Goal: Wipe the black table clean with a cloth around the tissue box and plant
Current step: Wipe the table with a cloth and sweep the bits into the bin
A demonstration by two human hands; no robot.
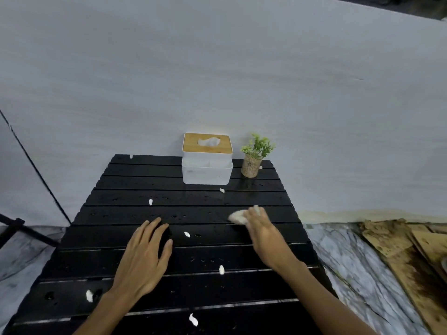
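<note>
The black slatted table [135, 194] fills the lower middle of the head view, wet with small drops and dotted with several white scraps [221, 269]. At its far edge stand a white tissue box [207, 171] with a wooden lid and a small green plant [254, 157] in a speckled pot. My right hand [262, 229] grips a pale wadded cloth [238, 216] on the table's right side, blurred by motion. My left hand [145, 259] rests flat on the slats at centre left with its fingers spread.
A grey wall rises right behind the table. Stained wooden boards [411, 257] lie on the marbled floor to the right. A dark metal frame [21, 228] stands at the left.
</note>
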